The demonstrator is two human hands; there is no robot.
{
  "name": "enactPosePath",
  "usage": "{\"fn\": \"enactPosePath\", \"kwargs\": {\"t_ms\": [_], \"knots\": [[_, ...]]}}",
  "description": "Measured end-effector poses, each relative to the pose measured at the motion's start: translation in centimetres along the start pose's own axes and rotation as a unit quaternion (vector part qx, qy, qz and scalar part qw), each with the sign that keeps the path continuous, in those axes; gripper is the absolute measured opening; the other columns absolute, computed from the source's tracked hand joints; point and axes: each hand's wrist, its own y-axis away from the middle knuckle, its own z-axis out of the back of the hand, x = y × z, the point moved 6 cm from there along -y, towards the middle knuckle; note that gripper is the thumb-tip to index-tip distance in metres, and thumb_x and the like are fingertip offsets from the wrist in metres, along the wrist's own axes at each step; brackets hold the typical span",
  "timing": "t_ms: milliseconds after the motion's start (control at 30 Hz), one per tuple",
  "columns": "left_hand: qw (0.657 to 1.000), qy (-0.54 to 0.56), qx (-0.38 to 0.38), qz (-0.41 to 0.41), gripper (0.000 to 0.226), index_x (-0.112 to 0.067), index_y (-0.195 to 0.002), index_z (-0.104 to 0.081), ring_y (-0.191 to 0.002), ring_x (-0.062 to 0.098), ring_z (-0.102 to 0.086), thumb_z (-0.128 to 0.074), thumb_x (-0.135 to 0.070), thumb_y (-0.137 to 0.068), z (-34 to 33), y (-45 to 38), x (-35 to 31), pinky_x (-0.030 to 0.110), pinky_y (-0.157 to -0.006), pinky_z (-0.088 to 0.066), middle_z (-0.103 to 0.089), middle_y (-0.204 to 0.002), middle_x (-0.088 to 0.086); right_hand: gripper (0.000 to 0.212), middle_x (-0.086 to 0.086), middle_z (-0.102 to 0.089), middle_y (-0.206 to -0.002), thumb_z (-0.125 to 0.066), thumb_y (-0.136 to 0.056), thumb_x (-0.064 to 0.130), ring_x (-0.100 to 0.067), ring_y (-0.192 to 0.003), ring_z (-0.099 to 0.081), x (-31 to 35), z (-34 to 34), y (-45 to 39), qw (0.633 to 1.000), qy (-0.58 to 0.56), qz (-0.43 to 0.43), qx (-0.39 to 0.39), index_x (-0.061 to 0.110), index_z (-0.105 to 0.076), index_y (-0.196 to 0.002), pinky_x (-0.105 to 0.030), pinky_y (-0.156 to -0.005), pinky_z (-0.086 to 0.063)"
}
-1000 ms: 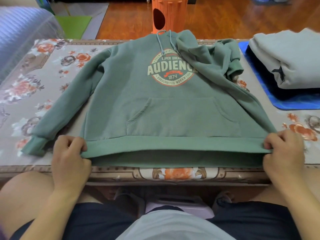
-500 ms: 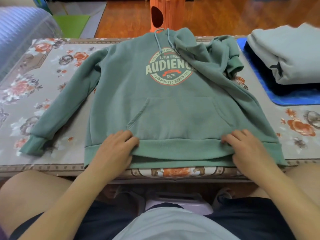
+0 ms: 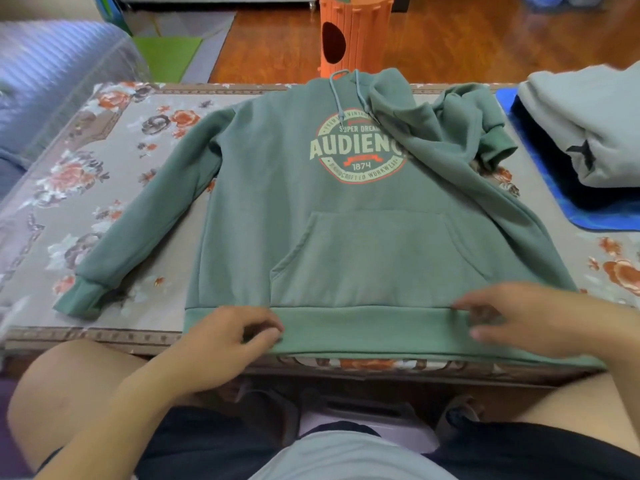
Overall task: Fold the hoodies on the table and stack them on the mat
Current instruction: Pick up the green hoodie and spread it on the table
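My left hand (image 3: 221,336) and right hand (image 3: 523,317) have come in from the hem corners, where they gripped a second ago, to the middle stretch of the green hoodie (image 3: 346,237) hem. Fingers loosely curled on both; left fingertips touch the hem band, and the right thumb and fingers sit either side of it, but blur means I can't tell if either really pinches cloth. Hoodie lies front up, flat on the floral table (image 3: 104,188), hem at the near edge, left sleeve spread out. So I judge the body is straightened and smoothed; folding proper not started. The hood and right sleeve are bunched over the right shoulder, covering the end of the print. Folded grey hoodie (image 3: 588,126) sits on the blue mat (image 3: 595,216), over a dark garment, both cut off by the frame's right edge.
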Motion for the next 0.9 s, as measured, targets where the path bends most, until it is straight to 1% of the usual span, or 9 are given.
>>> {"fn": "enactPosePath", "kwargs": {"t_ms": [100, 167, 300, 433, 533, 633, 733, 800, 900], "knots": [[0.978, -0.014, -0.206, 0.037, 0.010, -0.036, -0.098, -0.070, -0.095, 0.005, -0.065, -0.066, -0.030, -0.091, 5.3, 0.3, 3.2, 0.022, -0.087, -0.047, -0.071, -0.101, -0.018, 0.033, 0.017, -0.064, -0.108, -0.060, -0.096, 0.029, -0.011, -0.101, -0.062, 5.4, 5.2, -4.7, 0.979, -0.045, 0.097, -0.172, 0.030, -0.060, -0.130, -0.026, -0.093, -0.044], [0.928, -0.141, -0.328, 0.109, 0.036, -0.021, -0.120, -0.068, -0.113, 0.029, -0.058, -0.067, -0.033, -0.086, 10.1, 1.3, 6.7, 0.041, -0.100, -0.045, -0.066, -0.119, 0.005, 0.039, 0.003, -0.061, -0.124, -0.059, -0.097, 0.022, -0.017, -0.113, -0.058, 9.6, 7.5, -7.5, 0.965, -0.056, 0.138, -0.217, 0.022, -0.056, -0.137, -0.024, -0.097, -0.037], [0.875, -0.248, -0.228, 0.348, 0.078, -0.025, -0.147, -0.037, -0.125, 0.043, -0.046, -0.074, -0.048, -0.083, 14.7, 2.6, 14.8, 0.052, -0.100, -0.042, -0.045, -0.144, 0.017, 0.055, -0.009, -0.045, -0.144, -0.057, -0.098, 0.019, -0.025, -0.136, -0.041, 15.3, 9.1, -12.0, 0.963, -0.043, 0.172, -0.204, 0.019, -0.041, -0.150, -0.028, -0.111, -0.026], [0.891, -0.159, -0.250, 0.344, 0.028, -0.021, -0.105, -0.058, -0.085, 0.034, -0.062, -0.064, -0.011, -0.080, 20.8, 3.6, 19.1, 0.042, -0.071, -0.053, -0.065, -0.103, 0.016, 0.059, -0.010, -0.044, -0.147, -0.060, -0.095, 0.018, -0.027, -0.137, -0.041, 20.0, 10.0, -15.8, 0.962, 0.005, 0.196, -0.191, 0.018, -0.040, -0.151, -0.028, -0.113, -0.025], [0.822, -0.316, -0.374, 0.290, 0.034, -0.005, -0.099, -0.062, -0.078, 0.044, -0.055, -0.067, 0.006, -0.067, 28.5, 5.6, 19.7, 0.048, -0.060, -0.044, -0.053, -0.089, 0.022, 0.059, -0.006, -0.041, -0.148, -0.058, -0.096, 0.024, -0.028, -0.137, -0.039, 21.7, 10.9, -18.3, 0.965, 0.045, 0.183, -0.183, 0.023, -0.038, -0.151, -0.029, -0.113, -0.025], [0.784, -0.423, -0.321, 0.322, 0.063, -0.006, -0.131, -0.058, -0.106, 0.050, -0.047, -0.075, -0.010, -0.070, 29.4, 6.3, 24.7, 0.060, -0.091, -0.039, -0.047, -0.121, 0.029, 0.056, -0.004, -0.036, -0.152, -0.054, -0.099, 0.032, -0.030, -0.138, -0.035, 23.9, 12.2, -20.8, 0.969, 0.103, 0.166, -0.153, 0.027, -0.036, -0.152, -0.032, -0.114, -0.024], [0.799, -0.248, -0.286, 0.467, 0.081, -0.032, -0.160, -0.017, -0.148, 0.043, -0.013, -0.058, -0.044, -0.091, 26.3, 7.2, 30.7, 0.057, -0.119, -0.013, -0.011, -0.163, 0.018, 0.054, -0.003, -0.038, -0.153, -0.054, -0.098, 0.035, -0.030, -0.139, -0.035, 27.4, 14.1, -23.7, 0.965, 0.132, 0.179, -0.142, 0.029, -0.040, -0.150, -0.035, -0.117, -0.026], [0.797, -0.152, -0.335, 0.478, 0.074, -0.032, -0.160, -0.015, -0.148, 0.041, -0.019, -0.034, -0.052, -0.092, 24.1, 6.8, 32.0, 0.056, -0.121, -0.016, -0.017, -0.163, 0.022, 0.048, -0.007, -0.047, -0.147, -0.055, -0.097, 0.026, -0.029, -0.137, -0.040, 30.4, 16.0, -26.2, 0.960, 0.109, 0.201, -0.164, 0.024, -0.049, -0.145, -0.035, -0.116, -0.028], [0.785, -0.164, -0.364, 0.473, 0.077, -0.028, -0.159, -0.022, -0.141, 0.041, -0.031, -0.023, -0.051, -0.085, 23.0, 6.2, 32.3, 0.054, -0.119, -0.021, -0.034, -0.155, 0.025, 0.043, -0.012, -0.054, -0.143, -0.045, -0.096, 0.005, -0.031, -0.133, -0.047, 34.0, 20.1, -30.9, 0.954, 0.040, 0.183, -0.236, 0.016, -0.060, -0.135, -0.035, -0.113, -0.034]]}}
